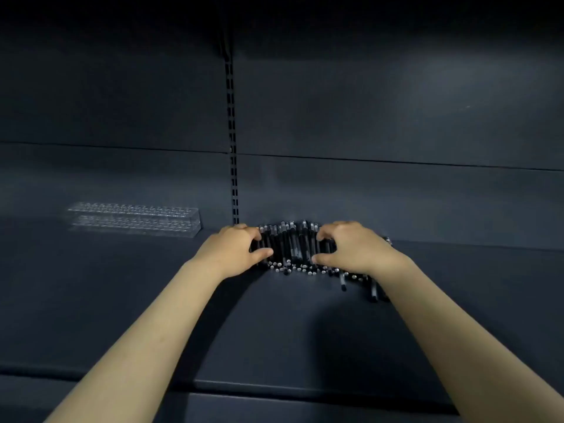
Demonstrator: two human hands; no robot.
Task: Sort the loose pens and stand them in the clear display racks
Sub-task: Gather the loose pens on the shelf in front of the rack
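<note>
Left hand (236, 247) and right hand (351, 245) clutch pens (293, 242), racks (134, 219) well apart.

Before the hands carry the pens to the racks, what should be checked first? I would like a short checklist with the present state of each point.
1. Left hand grips the left end of the pile of pens: ok.
2. Right hand grips the right end of the pile: ok.
3. All pens gathered into the pile: not ok, a few stray pens lie apart by the right wrist.
4. Clear display racks stand to the left of the pile, with no pens in them: ok.
5. Pens all point the same way: cannot tell, too dark.
</note>
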